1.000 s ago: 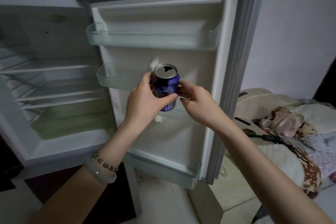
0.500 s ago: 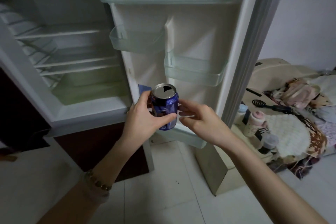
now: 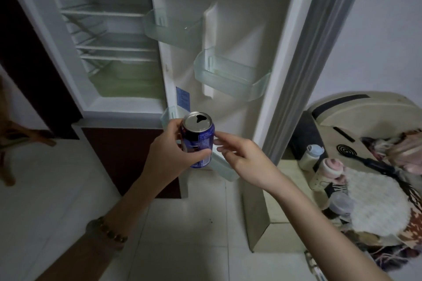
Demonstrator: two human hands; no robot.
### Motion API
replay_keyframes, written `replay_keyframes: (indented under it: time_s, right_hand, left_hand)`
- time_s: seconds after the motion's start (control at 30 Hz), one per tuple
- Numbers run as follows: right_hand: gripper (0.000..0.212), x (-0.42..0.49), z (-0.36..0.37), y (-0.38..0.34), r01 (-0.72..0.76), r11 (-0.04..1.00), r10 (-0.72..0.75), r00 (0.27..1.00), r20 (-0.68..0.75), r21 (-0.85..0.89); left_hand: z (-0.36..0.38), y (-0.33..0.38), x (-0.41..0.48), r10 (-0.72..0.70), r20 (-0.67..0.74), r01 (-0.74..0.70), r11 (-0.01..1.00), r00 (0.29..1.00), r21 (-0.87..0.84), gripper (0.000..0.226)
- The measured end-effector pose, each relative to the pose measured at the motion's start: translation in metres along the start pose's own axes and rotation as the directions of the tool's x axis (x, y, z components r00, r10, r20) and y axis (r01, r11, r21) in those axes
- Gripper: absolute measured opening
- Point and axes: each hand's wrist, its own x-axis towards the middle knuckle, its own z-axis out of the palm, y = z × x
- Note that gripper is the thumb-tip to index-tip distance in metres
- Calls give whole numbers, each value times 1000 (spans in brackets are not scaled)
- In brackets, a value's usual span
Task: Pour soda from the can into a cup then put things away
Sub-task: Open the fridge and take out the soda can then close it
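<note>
From the head camera I see my left hand [image 3: 170,155] wrapped round a blue can [image 3: 198,141], thumb across the front and fingers round the back. The can is upright in the air, its silver top facing me with the drinking hole open. It sits in front of the lowest shelf [image 3: 222,166] of the open fridge door [image 3: 239,29], low down near the door's inner edge. My right hand [image 3: 242,155] is loose, the fingers [image 3: 220,142] stretched out toward the can's right side. They reach its edge, but I cannot tell whether they touch it. The two hands are close together, with only the can between them. A beaded bracelet [image 3: 109,232] circles my left wrist. Higher on the door there is a clear middle shelf [image 3: 228,80] on the right and a smaller clear shelf [image 3: 169,29] up to its left, and a blue sticker [image 3: 183,98] just above the can. To the left the fridge cabinet stands open, showing white racks [image 3: 109,48]. Below is a pale tiled floor [image 3: 182,235]. A cardboard box [image 3: 260,212] stands on the floor under the door's outer edge. To the right of it are a blue-capped bottle [image 3: 311,156], a pink-topped bottle [image 3: 326,173], a dark spiral coil [image 3: 346,150] and a white fluffy cushion [image 3: 376,203].
</note>
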Motion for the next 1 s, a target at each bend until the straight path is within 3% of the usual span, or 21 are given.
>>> replay_keyframes:
  time_s: [0.4,0.6,0.77,0.9,1.0]
  right_hand:
    - [54,-64,-87,40,93,994,-86,987,133,-50]
    - [51,-62,-119,60,134,958,-161,983,-87,-252]
    - [56,-40,-141,82,74,930,-208,913,-351,-359]
    - [72,-14,-152,99,-30,914,-135,918,-373,-404]
    - [81,-1,-152,107,-30,916,-112,938,-327,-399]
  left_hand:
    - [78,76,-53,-95,-148,100,995,984,28,68]
    - [81,87,-55,-147,-140,152,988,979,27,67]
    - [81,90,-46,-159,-188,164,986,969,9,67]
    - [81,90,-44,-156,-192,161,987,969,8,69]
    - [80,92,-44,-149,-200,160,986,968,41,68]
